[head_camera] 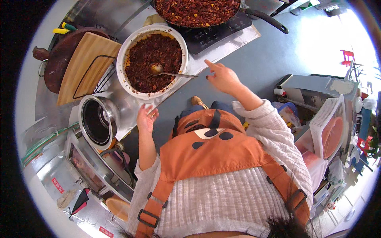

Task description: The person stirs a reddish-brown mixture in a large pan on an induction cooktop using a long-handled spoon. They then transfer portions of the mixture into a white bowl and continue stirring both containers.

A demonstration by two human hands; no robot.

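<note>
A white round basin (119,69) stands on the counter, holding a dark red, oily chili-like mixture (151,56). A metal spoon (178,75) rests in it, its bowl in the mixture and its handle over the rim towards the right. My left hand (147,117) is just below the basin's lower rim, fingers apart, holding nothing. To the right of the basin, past the spoon handle's end, my right hand (221,76) is raised with the index finger extended and nothing held.
A frying pan (198,13) of red chili pieces sits on a black induction cooktop (208,37). A wooden cutting board (86,68) leans in a black wire rack at left, beside a round dark board (64,56). A steel pot (111,119) stands near my left hand. White baskets (317,134) are at right.
</note>
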